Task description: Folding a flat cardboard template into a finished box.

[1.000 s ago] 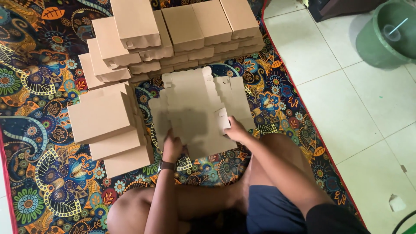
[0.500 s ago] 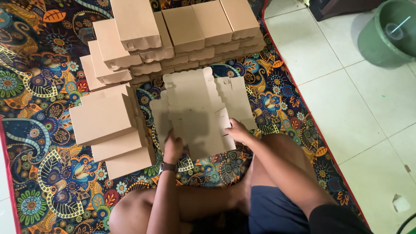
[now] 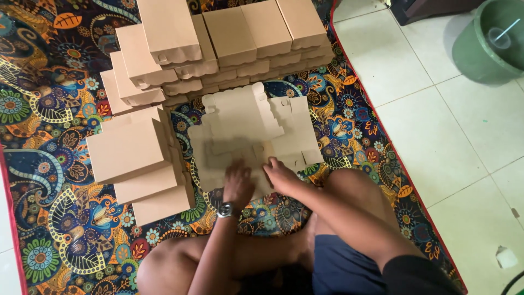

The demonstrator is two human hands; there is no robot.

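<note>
Both hands are pressing flat, fingers spread, on the flat die-cut brown cardboard box blank (image 3: 248, 139) lying at frame centre on the patterned multicoloured floor mat (image 3: 49, 229): left hand (image 3: 239, 183), right hand (image 3: 281, 176), neither gripping. Blank is sitting unfolded. Folded plain brown cardboard boxes are stacking up at centre left (image 3: 134, 158) and across the top (image 3: 229, 41). A green plastic bucket (image 3: 491, 43) is standing upper right on the pale tiled floor (image 3: 436, 136).
</note>
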